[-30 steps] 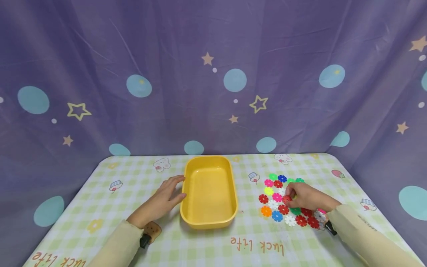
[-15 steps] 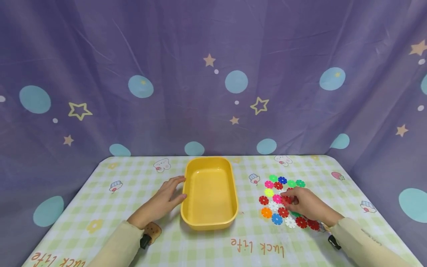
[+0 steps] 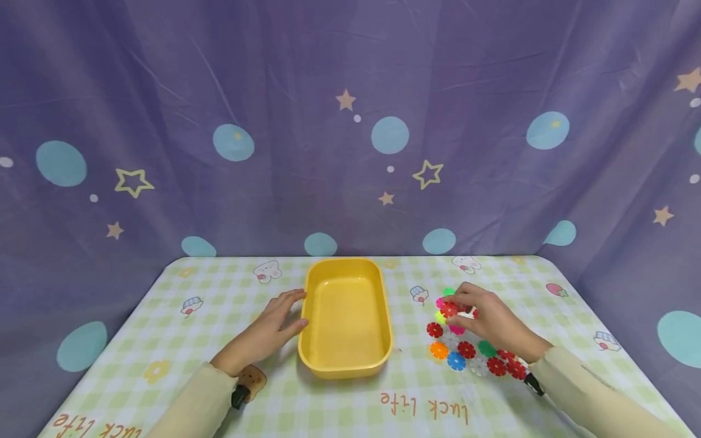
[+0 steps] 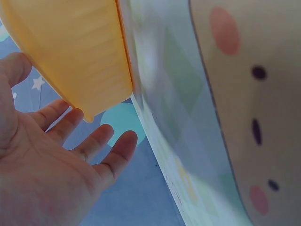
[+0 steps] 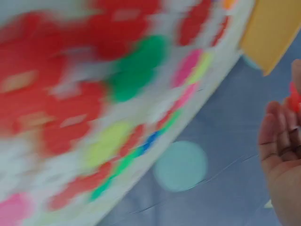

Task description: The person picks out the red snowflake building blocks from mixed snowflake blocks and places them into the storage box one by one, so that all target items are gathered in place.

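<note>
A yellow plastic bin (image 3: 345, 371) stands in the middle of the table with a bare inside. My left hand (image 3: 265, 331) is at its left rim, fingers loosely spread; in the left wrist view the thumb and fingertips (image 4: 61, 106) meet the bin's edge. To the right, my right hand (image 3: 490, 313) pinches a red snowflake disc (image 3: 448, 310) between thumb and fingers, above a flat spread of colourful snowflake discs (image 3: 467, 350). Part of that spread is hidden behind the hand. The right wrist view shows a bit of the held red disc (image 5: 295, 100) at the frame's edge.
A checked tablecloth (image 3: 405, 377) with printed cartoons covers the table. A purple curtain (image 3: 350, 213) with stars and dots hangs behind it. Orange (image 3: 439, 350) and blue (image 3: 456, 361) discs lie on the spread's side nearer the bin.
My right hand has lifted off the spread with a red disc pinched in its fingers and shifted slightly toward the bin. The left hand stays at the bin's rim.
</note>
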`<state>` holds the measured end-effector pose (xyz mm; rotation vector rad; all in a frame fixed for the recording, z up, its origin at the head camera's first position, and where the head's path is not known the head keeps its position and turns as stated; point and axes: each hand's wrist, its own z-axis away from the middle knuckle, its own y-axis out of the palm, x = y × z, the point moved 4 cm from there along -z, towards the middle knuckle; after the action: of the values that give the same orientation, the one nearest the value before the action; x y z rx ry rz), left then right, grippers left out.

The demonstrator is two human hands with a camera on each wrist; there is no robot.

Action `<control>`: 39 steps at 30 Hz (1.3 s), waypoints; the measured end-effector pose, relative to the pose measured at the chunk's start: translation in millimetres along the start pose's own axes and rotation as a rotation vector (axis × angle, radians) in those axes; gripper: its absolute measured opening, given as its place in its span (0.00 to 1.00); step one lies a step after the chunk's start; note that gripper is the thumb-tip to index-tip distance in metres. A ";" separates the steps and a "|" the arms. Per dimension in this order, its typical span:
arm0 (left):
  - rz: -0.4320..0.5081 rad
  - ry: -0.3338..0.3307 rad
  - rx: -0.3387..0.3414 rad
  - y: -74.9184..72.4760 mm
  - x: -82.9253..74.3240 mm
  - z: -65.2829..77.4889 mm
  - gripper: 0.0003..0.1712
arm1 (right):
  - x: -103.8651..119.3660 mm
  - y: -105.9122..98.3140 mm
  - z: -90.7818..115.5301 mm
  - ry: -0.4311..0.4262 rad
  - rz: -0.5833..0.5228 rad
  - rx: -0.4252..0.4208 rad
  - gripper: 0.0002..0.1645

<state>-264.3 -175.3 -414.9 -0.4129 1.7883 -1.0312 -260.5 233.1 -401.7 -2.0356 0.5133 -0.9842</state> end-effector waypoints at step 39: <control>-0.025 -0.021 -0.020 -0.2 -1.2 -0.8 0.34 | 123.0 155.0 -120.5 -0.394 0.116 0.592 0.19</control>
<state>-264.5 -174.2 -413.9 -0.4572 1.7799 -1.0238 -282.2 3.5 -423.4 -1.5804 0.1033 -0.5531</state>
